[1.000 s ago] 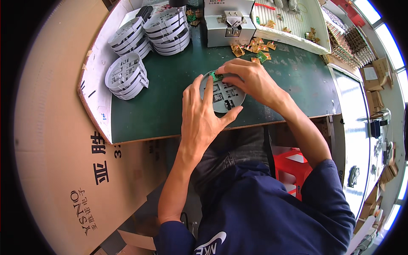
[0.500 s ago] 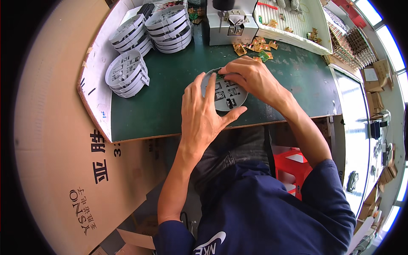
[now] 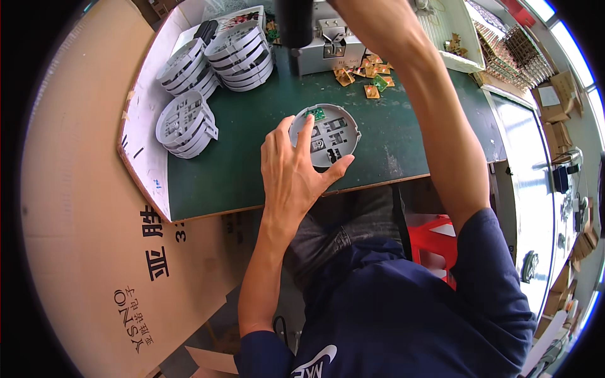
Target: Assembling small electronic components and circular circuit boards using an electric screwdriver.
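Note:
A shallow round grey plastic housing lies on the green worktop near its front edge. My left hand spans it, fingers at its left side and thumb at its lower right rim. Its index fingertip rests on a small green circuit board at the housing's upper part. Several rectangular cut-outs show in the housing floor. My right hand reaches far forward over the back of the worktop; its fingers are cut off by the upper edge. Nearest it are a grey metal box-shaped device and a dark cylinder hanging before that.
Stacks of similar grey housings stand at the back left, beside a white side panel. Small orange-brown boards lie scattered by the device. A white ridged tray sits at the back right. A red stool is below the worktop.
My right hand has left the housing and moved forward and up, uncovering the green board. My left hand stays on the housing. The dark cylinder appears lower and further left; the whole view has shifted slightly.

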Available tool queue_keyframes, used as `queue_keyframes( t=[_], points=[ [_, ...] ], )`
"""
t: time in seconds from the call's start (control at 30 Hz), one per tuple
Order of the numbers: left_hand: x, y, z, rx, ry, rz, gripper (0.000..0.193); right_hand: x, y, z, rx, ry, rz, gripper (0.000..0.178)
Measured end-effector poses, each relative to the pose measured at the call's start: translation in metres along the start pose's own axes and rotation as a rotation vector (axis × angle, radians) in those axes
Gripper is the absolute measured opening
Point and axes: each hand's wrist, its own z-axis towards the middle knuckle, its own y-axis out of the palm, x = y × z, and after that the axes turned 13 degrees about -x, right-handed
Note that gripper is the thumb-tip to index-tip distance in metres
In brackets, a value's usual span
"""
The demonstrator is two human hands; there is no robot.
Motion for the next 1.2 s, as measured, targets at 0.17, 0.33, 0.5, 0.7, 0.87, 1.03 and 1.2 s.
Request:
queue_keyframes(
  t=[0.17, 0.33, 0.5, 0.7, 0.87, 1.03, 1.2],
  points=[
    [-0.002, 0.003, -0.004, 0.028, 0.038, 0.03, 0.09, 0.023, 0.013, 0.007, 0.048, -0.039, 0.204, 0.07],
    [-0.006, 0.004, -0.002, -0.011, 0.037, 0.034, 0.093, 0.013, 0.01, -0.01, 0.122, -0.001, 0.313, 0.056],
    [-0.003, 0.005, 0.001, -0.01, 0.043, 0.053, 0.093, 0.025, 0.002, -0.019, 0.092, 0.023, 0.32, 0.041],
    [-0.001, 0.004, 0.002, -0.005, 0.037, 0.082, 0.088, 0.025, 0.003, -0.026, 0.099, 0.027, 0.352, 0.038],
    [0.005, 0.003, 0.006, -0.062, 0.007, 0.042, 0.093, 0.028, 0.001, -0.028, 0.058, 0.01, 0.331, 0.041],
    [0.0, 0.01, 0.007, -0.015, -0.005, -0.019, 0.095, 0.026, 0.0, -0.024, 0.046, -0.003, 0.252, 0.049],
    [-0.016, -0.011, 0.008, -0.133, -0.013, -0.323, 0.107, 0.027, -0.004, -0.043, -0.022, 0.103, 0.195, 0.07]
  ],
)
